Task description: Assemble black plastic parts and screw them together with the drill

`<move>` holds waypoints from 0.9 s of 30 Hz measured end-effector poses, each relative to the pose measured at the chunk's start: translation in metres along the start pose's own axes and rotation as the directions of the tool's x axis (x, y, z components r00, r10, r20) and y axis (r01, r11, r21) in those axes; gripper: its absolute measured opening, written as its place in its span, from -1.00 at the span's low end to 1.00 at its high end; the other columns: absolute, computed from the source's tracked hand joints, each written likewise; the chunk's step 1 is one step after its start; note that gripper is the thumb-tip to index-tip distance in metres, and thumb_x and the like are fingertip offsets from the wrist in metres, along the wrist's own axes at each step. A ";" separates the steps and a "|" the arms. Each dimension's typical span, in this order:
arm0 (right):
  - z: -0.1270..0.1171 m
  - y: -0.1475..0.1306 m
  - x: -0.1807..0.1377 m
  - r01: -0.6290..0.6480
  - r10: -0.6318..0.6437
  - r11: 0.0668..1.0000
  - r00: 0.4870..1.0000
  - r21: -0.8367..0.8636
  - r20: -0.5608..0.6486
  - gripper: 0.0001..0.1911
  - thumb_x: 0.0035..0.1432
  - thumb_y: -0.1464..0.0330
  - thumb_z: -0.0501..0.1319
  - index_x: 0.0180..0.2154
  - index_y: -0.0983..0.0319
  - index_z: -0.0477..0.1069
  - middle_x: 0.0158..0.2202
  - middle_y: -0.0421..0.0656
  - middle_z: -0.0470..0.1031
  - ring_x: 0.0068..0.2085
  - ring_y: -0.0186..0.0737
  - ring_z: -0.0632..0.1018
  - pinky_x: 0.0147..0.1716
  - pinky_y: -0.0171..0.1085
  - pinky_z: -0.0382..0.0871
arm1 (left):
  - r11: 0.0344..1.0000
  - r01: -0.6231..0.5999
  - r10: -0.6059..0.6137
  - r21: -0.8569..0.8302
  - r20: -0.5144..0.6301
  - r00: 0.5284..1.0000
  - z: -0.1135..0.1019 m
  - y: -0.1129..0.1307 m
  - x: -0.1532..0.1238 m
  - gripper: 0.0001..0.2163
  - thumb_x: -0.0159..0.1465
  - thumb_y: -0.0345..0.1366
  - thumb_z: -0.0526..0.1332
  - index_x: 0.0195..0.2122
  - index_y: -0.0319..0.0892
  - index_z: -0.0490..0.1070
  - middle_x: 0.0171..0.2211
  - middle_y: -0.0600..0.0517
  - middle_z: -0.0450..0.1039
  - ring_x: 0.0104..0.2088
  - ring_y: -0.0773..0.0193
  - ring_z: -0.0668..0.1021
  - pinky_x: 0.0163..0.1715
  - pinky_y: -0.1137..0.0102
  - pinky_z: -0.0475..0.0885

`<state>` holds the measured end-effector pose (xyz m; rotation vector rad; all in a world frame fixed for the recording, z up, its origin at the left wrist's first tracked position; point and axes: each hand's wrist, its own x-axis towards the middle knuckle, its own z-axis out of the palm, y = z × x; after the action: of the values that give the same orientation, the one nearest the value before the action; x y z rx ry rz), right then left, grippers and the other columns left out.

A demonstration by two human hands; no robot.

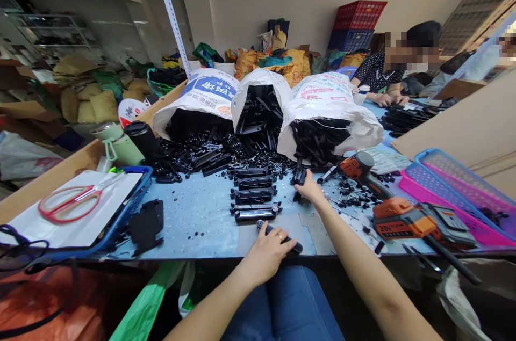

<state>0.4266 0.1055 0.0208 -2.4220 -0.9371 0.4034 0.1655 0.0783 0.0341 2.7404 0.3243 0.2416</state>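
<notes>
Near the table's front edge, my left hand [271,247] has its fingers bent over a long black plastic part [298,247], whose two ends stick out past the fingers. My right hand [310,189] reaches forward to the mouth of the right-hand sack, thumb and fingers closed on a small black plastic part [299,175]. Left of that hand, several assembled black bar-shaped parts [253,194] lie in a column. A pile of loose black parts [201,156] spreads behind them.
Three white woven sacks [318,94] of black parts lie along the back. An orange cordless power tool [397,217] and pink basket [415,190] are on the right. Red scissors [72,202] lie on a blue tray [137,196] at left. A co-worker [379,70] sits far right.
</notes>
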 end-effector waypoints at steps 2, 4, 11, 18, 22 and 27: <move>-0.001 0.003 0.012 0.018 -0.020 0.999 0.999 0.031 0.041 -0.15 -0.10 0.36 0.23 0.18 0.44 -0.08 -0.19 0.13 0.43 -0.20 0.00 0.49 -0.21 -0.14 0.30 | 0.996 0.038 -0.044 0.081 0.063 0.997 -0.001 -0.007 0.014 -0.65 0.22 -0.53 -0.05 -0.01 -0.13 0.28 -0.17 -0.10 0.37 -0.11 0.13 0.41 -0.06 0.16 0.28; -0.005 0.010 0.010 0.040 -0.045 0.997 0.997 0.068 0.067 -0.28 -0.07 0.40 0.17 0.13 0.47 0.02 -0.27 0.06 0.46 -0.29 -0.09 0.50 -0.28 -0.20 0.33 | 0.973 0.170 -0.179 0.158 0.049 0.983 0.001 -0.018 0.024 -0.71 0.23 -0.53 -0.06 -0.08 -0.21 0.30 -0.21 -0.13 0.36 -0.19 0.13 0.43 -0.18 0.23 0.33; -0.043 0.041 -0.079 0.528 -0.575 0.818 0.731 0.228 0.368 -0.61 0.09 0.30 0.12 -0.01 0.19 0.24 -0.20 -0.15 0.46 -0.24 -0.24 0.48 -0.24 -0.29 0.31 | 0.975 0.186 -0.195 0.120 0.062 0.979 -0.005 -0.037 0.003 -0.67 0.22 -0.51 -0.05 -0.02 -0.16 0.25 -0.16 -0.08 0.34 -0.16 0.15 0.40 -0.15 0.29 0.30; -0.042 0.039 -0.128 0.807 -0.615 0.585 0.504 -0.078 0.606 -0.64 0.21 0.09 -0.01 -0.12 0.14 0.35 -0.32 -0.14 0.50 -0.31 -0.18 0.51 -0.40 -0.33 0.21 | 0.976 0.208 -0.199 -0.070 0.108 0.974 -0.010 -0.028 0.009 -0.62 0.26 -0.25 -0.02 0.10 -0.15 0.16 -0.04 -0.08 0.31 -0.02 0.12 0.33 -0.02 0.23 0.20; -0.038 0.041 -0.128 0.814 -0.618 0.554 0.543 -0.176 0.568 -0.65 0.23 0.09 -0.04 -0.16 0.15 0.34 -0.36 -0.16 0.49 -0.35 -0.19 0.51 -0.45 -0.33 0.16 | 0.970 0.228 -0.220 -0.081 0.095 0.971 -0.008 -0.026 0.015 -0.52 0.13 0.07 0.11 -0.03 -0.12 0.27 -0.12 -0.07 0.33 -0.08 0.04 0.36 -0.08 0.21 0.23; -0.042 0.044 -0.137 0.813 -0.629 0.542 0.562 -0.215 0.537 -0.65 0.24 0.10 -0.05 -0.14 0.16 0.33 -0.37 -0.15 0.47 -0.35 -0.20 0.49 -0.46 -0.33 0.13 | 0.978 0.204 -0.201 -0.054 0.049 0.978 -0.004 -0.027 0.013 -0.41 -0.01 0.16 0.20 -0.06 -0.12 0.25 -0.15 -0.07 0.33 -0.11 0.03 0.36 -0.11 0.22 0.24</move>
<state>0.3704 -0.0314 0.0439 -2.0105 -2.3621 0.3824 0.1716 0.1076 0.0294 2.6260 0.5711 0.1352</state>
